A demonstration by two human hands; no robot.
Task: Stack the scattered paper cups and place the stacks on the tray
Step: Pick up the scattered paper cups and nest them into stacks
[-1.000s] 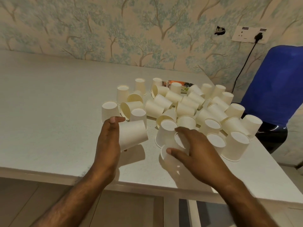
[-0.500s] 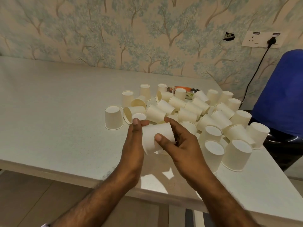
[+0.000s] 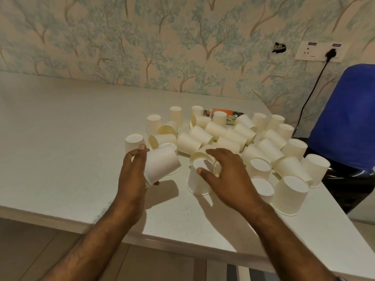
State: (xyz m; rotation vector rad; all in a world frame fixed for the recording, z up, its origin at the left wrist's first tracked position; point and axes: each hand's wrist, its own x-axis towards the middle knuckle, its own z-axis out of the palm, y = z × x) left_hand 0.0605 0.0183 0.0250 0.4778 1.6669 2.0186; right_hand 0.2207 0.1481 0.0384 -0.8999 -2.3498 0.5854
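Behind the scattered cups, an orange-printed object is mostly hidden. A tilted cup is gripped by the left hand; an upturned cup on the white table is clasped by the right hand. Tree-patterned wallpaper is seen behind.

Plenty of bare table out past the left hand, nothing to bump there. Beyond and outside the right hand it's wall-to-wall paper cups, upright and tipped, touching each other, with a blue chair past them.
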